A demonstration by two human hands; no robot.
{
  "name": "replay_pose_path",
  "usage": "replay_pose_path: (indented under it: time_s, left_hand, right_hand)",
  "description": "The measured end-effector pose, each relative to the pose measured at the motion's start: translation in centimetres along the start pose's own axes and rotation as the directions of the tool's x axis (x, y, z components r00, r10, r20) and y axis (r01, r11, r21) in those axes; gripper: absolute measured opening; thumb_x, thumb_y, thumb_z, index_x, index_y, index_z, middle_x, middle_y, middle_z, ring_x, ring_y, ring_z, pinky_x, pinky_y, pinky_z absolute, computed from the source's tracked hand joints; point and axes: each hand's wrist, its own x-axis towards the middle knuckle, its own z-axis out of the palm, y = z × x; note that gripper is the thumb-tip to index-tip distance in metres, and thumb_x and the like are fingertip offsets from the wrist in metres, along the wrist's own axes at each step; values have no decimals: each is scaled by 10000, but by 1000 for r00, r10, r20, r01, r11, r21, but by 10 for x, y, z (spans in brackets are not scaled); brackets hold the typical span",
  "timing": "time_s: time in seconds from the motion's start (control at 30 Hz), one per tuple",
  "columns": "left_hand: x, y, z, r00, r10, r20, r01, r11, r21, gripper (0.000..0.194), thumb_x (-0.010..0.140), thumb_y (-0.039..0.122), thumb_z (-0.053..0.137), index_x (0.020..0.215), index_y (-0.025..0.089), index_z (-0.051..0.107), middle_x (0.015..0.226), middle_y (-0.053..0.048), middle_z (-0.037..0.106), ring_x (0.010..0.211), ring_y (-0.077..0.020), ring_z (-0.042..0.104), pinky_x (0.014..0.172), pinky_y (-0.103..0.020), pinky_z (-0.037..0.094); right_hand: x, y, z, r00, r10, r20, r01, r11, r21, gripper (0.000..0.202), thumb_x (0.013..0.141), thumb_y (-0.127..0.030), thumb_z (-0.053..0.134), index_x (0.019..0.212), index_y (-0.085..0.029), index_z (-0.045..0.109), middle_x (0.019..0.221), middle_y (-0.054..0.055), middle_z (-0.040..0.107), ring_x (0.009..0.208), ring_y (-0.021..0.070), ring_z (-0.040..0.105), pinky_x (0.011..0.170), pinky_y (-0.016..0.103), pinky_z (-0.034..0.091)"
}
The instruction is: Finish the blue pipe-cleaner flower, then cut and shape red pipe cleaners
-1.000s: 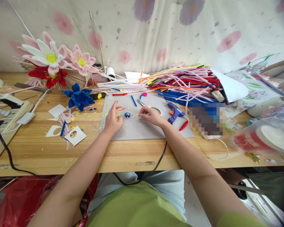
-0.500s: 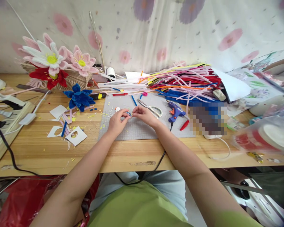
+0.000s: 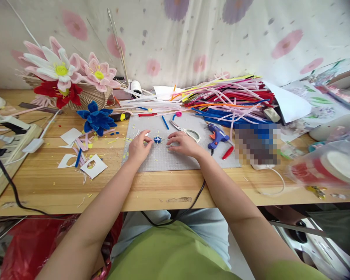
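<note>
One grey gridded cutting mat. Left hand: thumb and fingertips nearly together, grip unclear; right hand: half open, no hold visible. One blue glue gun, right; one pair of silver scissors, beyond right hand. One small blue fuzzy piece with pale strands, on mat between hands; roundish, pointing unclear.

Bare hands at a small blue piece on a grey mat.
Left hand beside the piece, fingers bent; right hand opposite, fingers spread (grip unconfirmed); scissors near right hand.
</note>
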Motion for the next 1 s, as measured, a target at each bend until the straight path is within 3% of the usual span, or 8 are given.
replay_pose_path:
  time_s: [0.1, 0.2, 0.33, 0.47, 0.6, 0.8, 0.93, 1.0]
  left_hand:
    - [0, -2, 3, 1000, 4, 25, -5, 999, 38, 394, 760, 177, 634, 1142, 234, 551, 822, 10, 702, 853, -167, 644, 799, -297, 473]
    - [1, -4, 5, 999, -7, 46, 5, 998, 57, 395, 757, 177, 634, 1139, 234, 551, 819, 11, 703, 851, -174, 648, 808, -308, 474]
    - [1, -5, 7, 1000, 1, 29, -3, 998, 62, 395, 748, 171, 640, 1127, 232, 550, 804, 12, 700, 837, -175, 649, 796, -304, 474]
    - [1, -6, 8, 994, 65, -92, -62, 997, 37, 395, 774, 204, 629, 1154, 213, 523, 825, -1, 696, 840, -158, 644, 793, -287, 472]
    - [1, -5, 8, 987, 89, -134, -87, 996, 22, 402, 793, 227, 616, 1178, 202, 502, 834, -7, 697, 848, -155, 641, 812, -289, 465]
    - [4, -4, 11, 999, 46, -15, -44, 996, 81, 405, 764, 184, 628, 1154, 230, 530, 808, 5, 696, 831, -177, 640, 797, -312, 464]
    - [5, -3, 10, 998, 45, 40, -49, 993, 103, 412, 768, 178, 620, 1167, 218, 526, 815, -4, 698, 848, -191, 640, 798, -321, 460]
    - [5, -3, 10, 997, 45, 56, -51, 992, 112, 415, 773, 182, 614, 1177, 213, 520, 825, -10, 699, 851, -196, 640, 797, -325, 458]
  right_hand:
    - [1, -1, -4, 997, 55, -59, -53, 998, 30, 143, 818, -238, 577, 816, -186, 710, 1013, 67, 678, 986, 197, 584, 935, 371, 392]
    - [2, -2, -7, 978, 176, -112, -171, 984, 53, 204, 844, -243, 507, 771, -168, 682, 843, 58, 689, 826, 173, 598, 777, 311, 427]
    - [-1, -2, -7, 983, 182, -36, -175, 975, 136, 136, 792, -238, 529, 787, -172, 648, 788, 28, 676, 718, 139, 591, 671, 259, 418]
    - [-4, -3, -5, 990, 134, 41, -140, 957, 254, 221, 768, -183, 524, 973, -196, 605, 827, 0, 694, 720, 115, 607, 681, 238, 424]
    - [-2, -7, -4, 981, 192, 23, -194, 967, 167, 135, 798, -255, 526, 853, -182, 625, 623, -22, 616, 569, 106, 531, 581, 235, 380]
    - [1, -3, 0, 991, 129, -32, -120, 970, 212, 233, 719, -94, 504, 888, -176, 643, 856, 20, 673, 737, 117, 589, 688, 246, 437]
    - [4, -3, 4, 972, 211, -107, -191, 966, 173, 149, 802, -217, 516, 856, -179, 649, 738, 18, 654, 686, 135, 569, 676, 275, 430]
    - [7, -4, 6, 963, 201, -179, -182, 976, 117, 157, 818, -235, 509, 864, -182, 650, 763, 37, 659, 759, 170, 577, 726, 308, 432]
